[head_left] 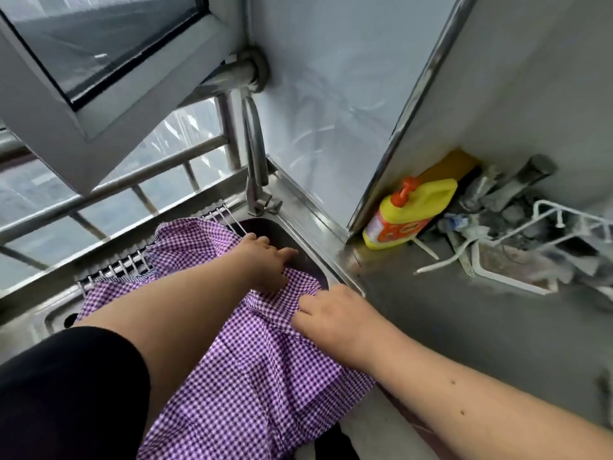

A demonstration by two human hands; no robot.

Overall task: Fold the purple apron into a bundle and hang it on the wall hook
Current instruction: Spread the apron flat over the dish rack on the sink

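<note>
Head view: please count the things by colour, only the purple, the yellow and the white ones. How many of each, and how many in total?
Purple: 1, the checked apron, gripped by the left hand and the right hand.
Yellow: 1, the detergent bottle.
White: 1, the wire rack.
Total: 3.

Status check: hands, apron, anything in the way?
Left hand and right hand both grip apron. Apron spread over sink, unbundled. Tap just behind.
</note>
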